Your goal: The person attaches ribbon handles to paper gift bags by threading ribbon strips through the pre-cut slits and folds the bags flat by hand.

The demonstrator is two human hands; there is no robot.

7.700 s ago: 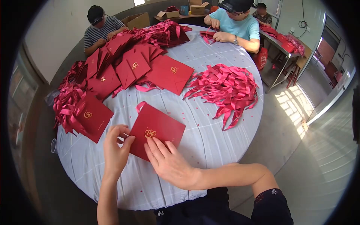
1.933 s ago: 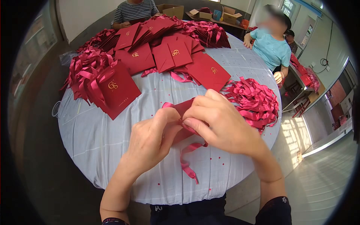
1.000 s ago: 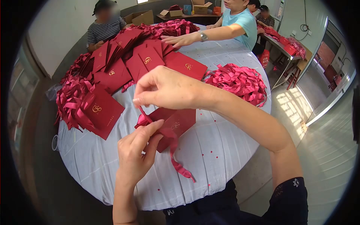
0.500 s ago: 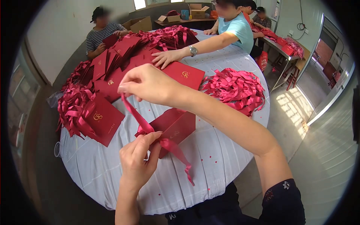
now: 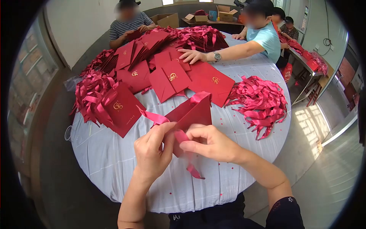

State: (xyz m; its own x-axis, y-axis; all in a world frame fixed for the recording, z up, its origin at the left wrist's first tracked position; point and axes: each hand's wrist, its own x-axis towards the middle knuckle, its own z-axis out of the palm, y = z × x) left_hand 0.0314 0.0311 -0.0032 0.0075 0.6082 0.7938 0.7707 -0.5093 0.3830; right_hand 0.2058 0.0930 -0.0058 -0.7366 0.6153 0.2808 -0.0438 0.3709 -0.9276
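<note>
A red paper gift bag [image 5: 197, 113] stands partly opened in front of me, tilted on the cloth. My left hand [image 5: 153, 149] is closed on its near edge, thumb and forefinger pinching where the ribbon meets the paper. My right hand [image 5: 211, 144] pinches the pink satin ribbon [image 5: 182, 136] against the bag's near side, and the loose end hangs below over the tablecloth. Another length of ribbon sticks out to the upper left of my left hand. My fingers hide the spot where ribbon and bag join.
Flat red bags [image 5: 124, 108] with gold lettering are heaped across the round table [image 5: 126, 164]. A pile of pink ribbons [image 5: 261, 101] lies to the right. A co-worker's hand [image 5: 193, 56] rests on the bags opposite; another person sits at the back left. Cardboard boxes [image 5: 227, 14] stand behind.
My right hand has come down from above the bag to beside my left hand, now holding the ribbon low at the bag's near side. The view has shifted, and more bags show opposite.
</note>
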